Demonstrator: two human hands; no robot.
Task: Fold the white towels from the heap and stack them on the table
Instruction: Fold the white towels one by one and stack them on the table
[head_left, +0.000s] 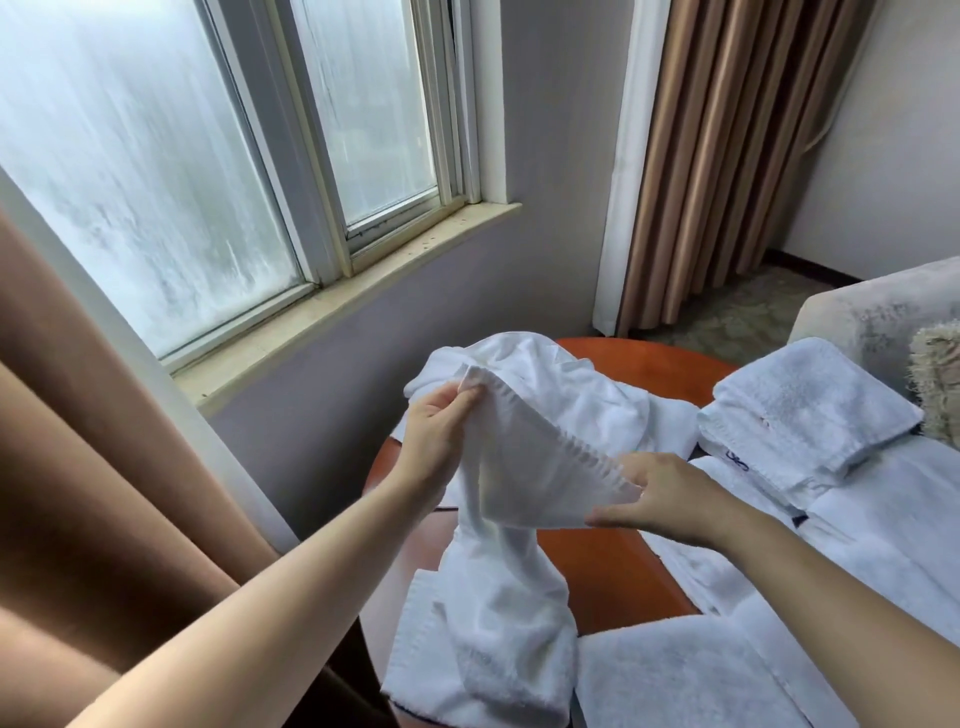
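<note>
Likely hotel guest room. Full-length tan pleated curtains (727, 156) with white lining flank white-framed sliding window (156, 182), glass fogged, above pale stone sill (337, 296). Lilac-grey walls (545, 130), patterned grey-green carpet (743, 317). Beige upholstered armchair (872, 312) with fringed cushion (935, 384) just beside round reddish-brown wooden table (597, 566). Many identical white towels (810, 415) on table, some folded. One carries small dark embroidered monogram (737, 458), hotel-linen style.
</note>
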